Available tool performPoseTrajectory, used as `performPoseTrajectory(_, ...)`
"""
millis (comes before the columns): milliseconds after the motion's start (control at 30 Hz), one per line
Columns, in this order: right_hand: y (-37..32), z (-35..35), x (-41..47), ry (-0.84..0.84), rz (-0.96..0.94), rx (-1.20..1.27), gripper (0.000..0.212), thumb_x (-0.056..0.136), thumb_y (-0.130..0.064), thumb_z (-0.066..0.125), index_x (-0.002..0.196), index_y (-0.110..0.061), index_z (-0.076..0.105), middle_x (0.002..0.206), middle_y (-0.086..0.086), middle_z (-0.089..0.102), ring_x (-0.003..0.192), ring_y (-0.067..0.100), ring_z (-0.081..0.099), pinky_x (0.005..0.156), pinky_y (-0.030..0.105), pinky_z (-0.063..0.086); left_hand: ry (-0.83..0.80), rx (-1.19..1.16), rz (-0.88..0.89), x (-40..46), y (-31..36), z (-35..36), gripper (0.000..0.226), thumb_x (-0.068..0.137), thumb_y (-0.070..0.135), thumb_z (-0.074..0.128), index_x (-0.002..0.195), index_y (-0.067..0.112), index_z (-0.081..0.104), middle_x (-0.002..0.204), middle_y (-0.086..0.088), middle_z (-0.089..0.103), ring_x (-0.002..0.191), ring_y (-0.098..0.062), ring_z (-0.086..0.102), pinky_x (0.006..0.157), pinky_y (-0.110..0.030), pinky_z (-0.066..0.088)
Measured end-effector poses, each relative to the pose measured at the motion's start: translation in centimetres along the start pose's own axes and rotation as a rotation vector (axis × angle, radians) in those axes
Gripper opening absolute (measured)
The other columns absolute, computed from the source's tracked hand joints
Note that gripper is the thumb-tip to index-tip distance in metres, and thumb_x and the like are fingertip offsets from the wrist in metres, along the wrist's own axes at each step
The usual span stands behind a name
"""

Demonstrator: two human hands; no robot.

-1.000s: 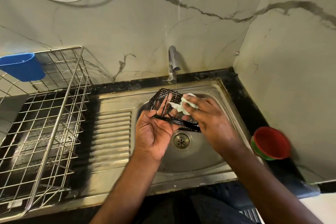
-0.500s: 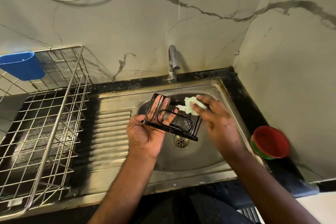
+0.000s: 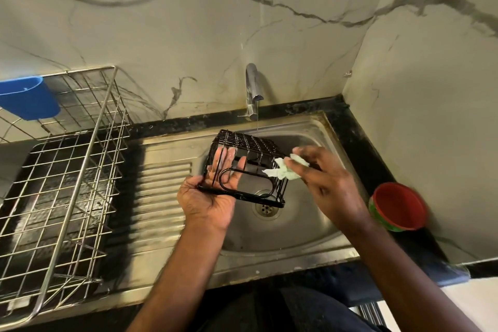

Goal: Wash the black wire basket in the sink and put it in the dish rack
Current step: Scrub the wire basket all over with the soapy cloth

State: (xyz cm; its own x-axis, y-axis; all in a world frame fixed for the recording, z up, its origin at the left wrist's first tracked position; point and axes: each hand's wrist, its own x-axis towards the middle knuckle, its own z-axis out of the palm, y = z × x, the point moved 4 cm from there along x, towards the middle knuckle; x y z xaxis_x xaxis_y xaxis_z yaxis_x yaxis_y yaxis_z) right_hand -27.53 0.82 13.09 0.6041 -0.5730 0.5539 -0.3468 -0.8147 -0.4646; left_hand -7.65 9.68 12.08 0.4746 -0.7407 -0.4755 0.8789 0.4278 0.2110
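Observation:
The black wire basket (image 3: 250,143) hangs tilted over the steel sink (image 3: 283,234), its grid bottom turned up toward the tap. My left hand (image 3: 210,205) carries it palm up: the rim bar lies across the palm and the straight fingers reach inside behind the side wires. My right hand (image 3: 328,183) pinches a pale green cloth (image 3: 283,172) against the basket's right side. The metal dish rack (image 3: 62,197) stands to the left, holding no dishes.
A thin stream runs from the tap (image 3: 252,89) just behind the basket. The drain (image 3: 265,207) lies below it. A blue plastic cup (image 3: 27,100) hangs on the rack's back corner. A red bowl (image 3: 396,205) sits on the black counter at the right, near my right wrist.
The basket has been turned so its grid bottom faces up and back. My left fingers have straightened inside it. The cloth has moved from the basket's top to its right side.

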Motion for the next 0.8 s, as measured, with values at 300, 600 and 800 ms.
performPoseTrajectory(300,2.0,2.0,-1.1,-0.059,0.670,0.224,0.056,0.091,-0.017,0.073,0.141,-0.029,0.053,0.112,-0.016,0.066,0.097,-0.007,0.061,0.077,0.000,0.044,0.059,0.116,-0.042,0.4,-0.1,-1.4,0.058,0.111,0.036,0.022,0.096,0.000,0.065,0.076,-0.014,0.077,0.065,-0.024,0.077,0.049,-0.039,0.061)
performPoseTrajectory(600,1.1,-0.1,0.6,-0.136,0.704,0.210,0.023,0.091,-0.021,0.072,0.113,-0.028,0.076,0.098,-0.018,0.076,0.083,-0.003,0.070,0.078,0.023,0.057,0.006,0.187,-0.007,0.9,-0.6,-1.5,0.028,0.104,0.027,0.041,0.109,0.009,0.063,0.065,-0.002,0.072,0.051,-0.013,0.070,0.058,-0.034,0.062)
performPoseTrajectory(800,1.0,-1.4,0.1,-0.189,0.788,0.426,0.013,0.091,-0.017,0.073,0.102,-0.022,0.077,0.086,-0.011,0.078,0.079,0.009,0.073,0.077,0.034,0.059,0.020,0.195,0.014,1.0,-0.4,-1.5,0.045,0.110,0.032,0.030,0.112,0.001,0.062,0.067,-0.007,0.075,0.055,-0.016,0.073,0.051,-0.036,0.062)
